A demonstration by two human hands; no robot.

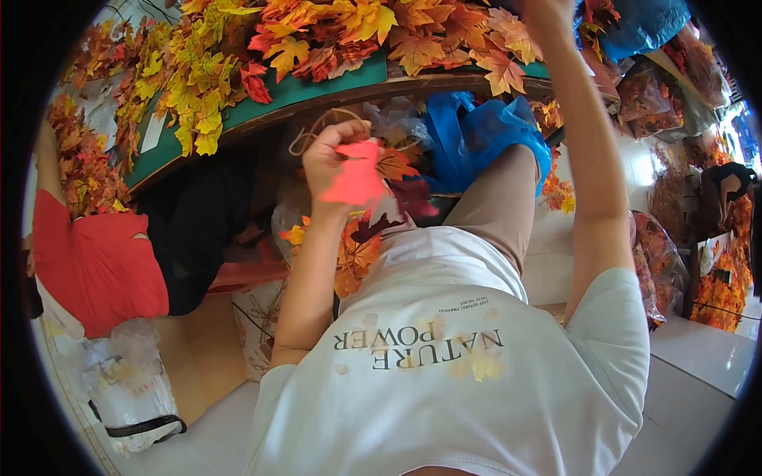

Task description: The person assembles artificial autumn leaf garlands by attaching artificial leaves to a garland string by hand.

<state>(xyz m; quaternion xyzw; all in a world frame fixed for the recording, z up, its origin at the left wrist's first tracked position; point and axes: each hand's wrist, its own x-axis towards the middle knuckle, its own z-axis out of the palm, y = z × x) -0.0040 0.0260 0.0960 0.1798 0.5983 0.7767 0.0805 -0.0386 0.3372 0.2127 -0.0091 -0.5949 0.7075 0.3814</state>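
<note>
A pink-red artificial maple leaf (355, 178) is pinched in the person's left hand (332, 159), fingers closed on it, held up just below the front edge of a green-topped table (317, 89) (the table is the landmark for everything here). A loop of tan twine (317, 127) curls beside that hand, right under the table edge. More loose leaves, orange, yellow and dark maroon (373, 230), hang just below the held leaf, over the person's lap.

The right arm stretches upward past the table's front edge, and the right hand (548, 8) reaches into the pile of artificial autumn leaves (333, 36) on the tabletop; it is cut off at the top of the view, so I cannot tell if its fingers are apart or together.

The tabletop is heaped with orange, red and yellow leaves that spill over its edge. A blue plastic bag (484, 131) sits under the table, by the person's knee. The person wears a white printed t-shirt (444, 381) and beige trousers.

Left of the table sits 1 other person in a red top (99, 262) and black bottoms. Below them, further from the table, a clear plastic bag (131, 381) stands on the pale floor.
</note>
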